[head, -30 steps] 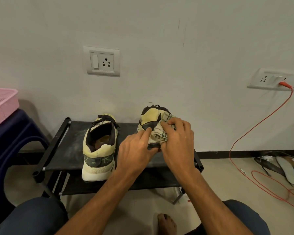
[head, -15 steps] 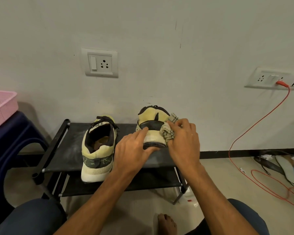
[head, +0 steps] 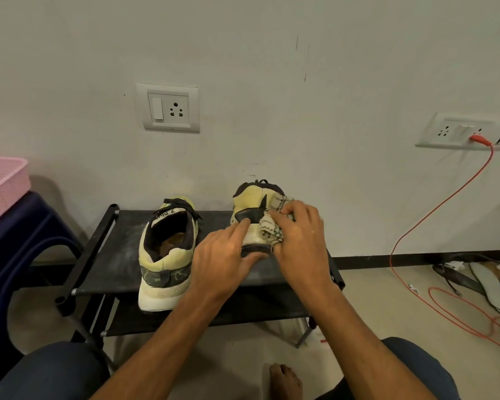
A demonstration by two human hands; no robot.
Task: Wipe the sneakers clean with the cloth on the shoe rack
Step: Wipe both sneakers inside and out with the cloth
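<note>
Sneaker (head: 251, 206) on the shoe rack (head: 119, 255): left hand (head: 223, 258) pinches its heel, right hand (head: 300, 241) clutches the bunched cloth (head: 269, 229) against it.

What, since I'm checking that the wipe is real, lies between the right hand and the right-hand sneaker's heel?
The bunched patterned cloth: in the head view, the right hand presses it against the heel of the right sneaker.

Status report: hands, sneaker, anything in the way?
Left hand holds heel of right-side pale yellow sneaker. Right hand presses cream patterned cloth against it. Nothing in the way.
</note>
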